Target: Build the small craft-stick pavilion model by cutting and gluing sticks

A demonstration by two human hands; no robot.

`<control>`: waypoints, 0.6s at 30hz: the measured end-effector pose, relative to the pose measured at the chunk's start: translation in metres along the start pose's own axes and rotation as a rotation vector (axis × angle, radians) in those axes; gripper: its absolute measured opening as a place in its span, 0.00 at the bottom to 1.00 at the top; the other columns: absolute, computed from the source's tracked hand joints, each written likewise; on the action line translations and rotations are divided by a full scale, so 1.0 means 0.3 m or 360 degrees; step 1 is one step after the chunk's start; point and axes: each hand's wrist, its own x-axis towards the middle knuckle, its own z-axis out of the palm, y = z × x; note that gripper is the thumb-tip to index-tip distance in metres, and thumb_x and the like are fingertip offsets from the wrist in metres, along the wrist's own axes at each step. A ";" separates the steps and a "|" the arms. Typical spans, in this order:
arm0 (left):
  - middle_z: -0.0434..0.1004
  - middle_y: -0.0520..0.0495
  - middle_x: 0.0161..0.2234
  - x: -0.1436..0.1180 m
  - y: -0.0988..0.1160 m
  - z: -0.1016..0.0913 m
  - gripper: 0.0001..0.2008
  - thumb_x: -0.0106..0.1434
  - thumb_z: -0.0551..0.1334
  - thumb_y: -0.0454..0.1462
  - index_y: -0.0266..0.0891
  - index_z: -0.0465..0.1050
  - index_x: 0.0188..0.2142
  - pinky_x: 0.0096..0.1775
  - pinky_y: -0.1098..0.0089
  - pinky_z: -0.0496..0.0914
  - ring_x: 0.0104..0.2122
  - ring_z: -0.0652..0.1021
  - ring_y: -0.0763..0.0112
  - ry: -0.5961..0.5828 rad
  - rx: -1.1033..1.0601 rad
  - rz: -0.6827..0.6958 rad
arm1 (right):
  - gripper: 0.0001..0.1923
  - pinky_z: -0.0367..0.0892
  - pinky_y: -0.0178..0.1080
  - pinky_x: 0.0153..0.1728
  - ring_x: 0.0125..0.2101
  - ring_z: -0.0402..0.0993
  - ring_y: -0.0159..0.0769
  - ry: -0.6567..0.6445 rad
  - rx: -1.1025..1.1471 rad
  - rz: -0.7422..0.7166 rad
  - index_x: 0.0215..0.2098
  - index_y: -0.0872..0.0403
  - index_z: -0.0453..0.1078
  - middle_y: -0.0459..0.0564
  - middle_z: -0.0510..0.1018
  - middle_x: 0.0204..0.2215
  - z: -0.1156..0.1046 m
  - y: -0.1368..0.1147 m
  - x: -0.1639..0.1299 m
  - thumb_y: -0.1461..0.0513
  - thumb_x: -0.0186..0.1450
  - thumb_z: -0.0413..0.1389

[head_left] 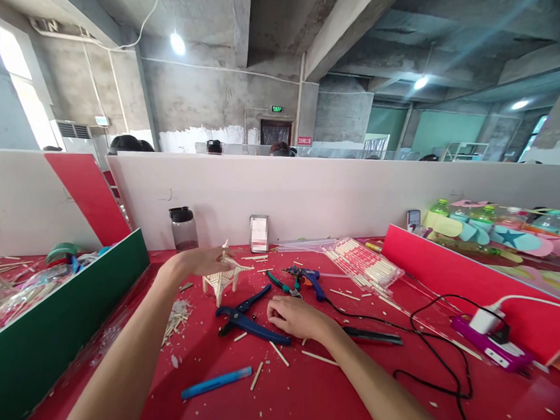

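My left hand (pixel 207 260) reaches forward and touches the top of a small model made of wooden sticks (pixel 221 279) standing on the red table (pixel 306 391). My right hand (pixel 294 318) rests palm down on the table, fingers curled beside the blue-handled cutters (pixel 248 318); whether it pinches a stick I cannot tell. Loose wooden sticks (pixel 278 353) lie scattered around both hands. A blue glue gun (pixel 310 278) lies just beyond the right hand, with its black cord (pixel 438 349) running off to the right.
A packet of sticks (pixel 365 262) lies at the back right, green pliers (pixel 282 284) and a blue strip (pixel 217 382) on the table. A purple power strip (pixel 491 346) with a white plug sits right. A dark jar (pixel 183 227) and phone (pixel 258 233) stand by the white partition. Green divider (pixel 55 329) left.
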 end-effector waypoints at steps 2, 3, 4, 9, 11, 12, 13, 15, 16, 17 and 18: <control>0.71 0.41 0.63 -0.001 0.006 -0.001 0.35 0.65 0.56 0.58 0.44 0.65 0.65 0.57 0.61 0.66 0.60 0.72 0.49 -0.0028 0.0006 0.0002 | 0.04 0.63 0.36 0.38 0.37 0.74 0.37 0.0012 0.0002 -0.0006 0.38 0.54 0.72 0.51 0.79 0.38 0.000 -0.002 0.001 0.65 0.70 0.54; 0.70 0.40 0.64 -0.002 0.009 -0.002 0.35 0.65 0.55 0.58 0.43 0.65 0.65 0.58 0.61 0.66 0.60 0.72 0.49 -0.0038 0.0014 0.0007 | 0.04 0.63 0.36 0.38 0.37 0.74 0.37 0.0026 0.0004 -0.0007 0.38 0.54 0.72 0.50 0.79 0.38 -0.002 -0.003 0.000 0.65 0.70 0.54; 0.69 0.38 0.64 -0.003 0.012 -0.003 0.35 0.66 0.54 0.58 0.42 0.64 0.66 0.58 0.60 0.65 0.60 0.72 0.49 -0.0042 0.0020 0.0010 | 0.05 0.63 0.36 0.39 0.37 0.74 0.37 0.0044 0.0007 -0.0005 0.38 0.54 0.71 0.50 0.79 0.38 -0.006 -0.005 0.000 0.65 0.70 0.54; 0.70 0.36 0.63 -0.026 0.038 -0.028 0.37 0.67 0.52 0.58 0.39 0.63 0.66 0.58 0.58 0.65 0.58 0.74 0.49 -0.0016 0.0038 0.0015 | 0.05 0.65 0.35 0.39 0.37 0.73 0.35 0.0320 0.0095 0.0024 0.40 0.53 0.69 0.49 0.77 0.38 -0.073 -0.026 -0.014 0.64 0.73 0.52; 0.69 0.39 0.64 -0.045 0.057 -0.042 0.36 0.66 0.51 0.60 0.43 0.63 0.66 0.58 0.59 0.64 0.58 0.73 0.51 -0.0012 0.0009 0.0036 | 0.04 0.66 0.36 0.41 0.38 0.73 0.35 0.0556 0.0136 -0.0024 0.40 0.52 0.68 0.48 0.76 0.38 -0.112 -0.043 -0.024 0.64 0.73 0.52; 0.69 0.40 0.65 -0.055 0.069 -0.048 0.37 0.66 0.52 0.61 0.45 0.63 0.66 0.58 0.60 0.64 0.58 0.73 0.51 -0.0019 -0.0022 0.0045 | 0.05 0.66 0.36 0.43 0.39 0.73 0.35 0.0673 0.0136 -0.0061 0.39 0.52 0.68 0.48 0.75 0.38 -0.130 -0.054 -0.030 0.64 0.74 0.51; 0.69 0.41 0.65 -0.066 0.083 -0.053 0.37 0.65 0.52 0.62 0.47 0.63 0.66 0.58 0.59 0.64 0.58 0.73 0.50 -0.0013 -0.0055 0.0053 | 0.05 0.66 0.37 0.43 0.39 0.72 0.36 0.0773 0.0126 -0.0103 0.40 0.52 0.67 0.49 0.74 0.38 -0.146 -0.065 -0.036 0.64 0.74 0.51; 0.69 0.43 0.65 -0.088 0.112 -0.059 0.38 0.64 0.51 0.65 0.49 0.64 0.65 0.59 0.59 0.64 0.59 0.73 0.49 -0.0017 -0.0113 0.0099 | 0.06 0.67 0.39 0.44 0.40 0.72 0.37 0.0962 0.0082 -0.0199 0.40 0.52 0.67 0.50 0.74 0.38 -0.169 -0.088 -0.047 0.64 0.75 0.50; 0.69 0.44 0.65 -0.098 0.127 -0.061 0.38 0.64 0.51 0.65 0.50 0.65 0.65 0.59 0.59 0.64 0.59 0.72 0.49 -0.0029 -0.0138 0.0132 | 0.05 0.68 0.40 0.45 0.41 0.71 0.38 0.1049 0.0051 -0.0247 0.41 0.52 0.67 0.50 0.73 0.38 -0.176 -0.099 -0.052 0.64 0.75 0.49; 0.69 0.44 0.65 -0.107 0.142 -0.062 0.38 0.64 0.51 0.66 0.50 0.66 0.64 0.59 0.60 0.64 0.59 0.72 0.49 -0.0052 -0.0161 0.0167 | 0.05 0.68 0.41 0.45 0.41 0.71 0.39 0.1124 0.0016 -0.0290 0.42 0.51 0.67 0.51 0.73 0.39 -0.181 -0.109 -0.056 0.64 0.75 0.50; 0.69 0.45 0.65 -0.115 0.156 -0.063 0.38 0.63 0.51 0.66 0.50 0.66 0.64 0.59 0.60 0.64 0.60 0.72 0.49 -0.0075 -0.0181 0.0197 | 0.05 0.69 0.42 0.45 0.42 0.72 0.39 0.1186 -0.0023 -0.0327 0.43 0.51 0.67 0.51 0.73 0.39 -0.183 -0.118 -0.059 0.64 0.75 0.50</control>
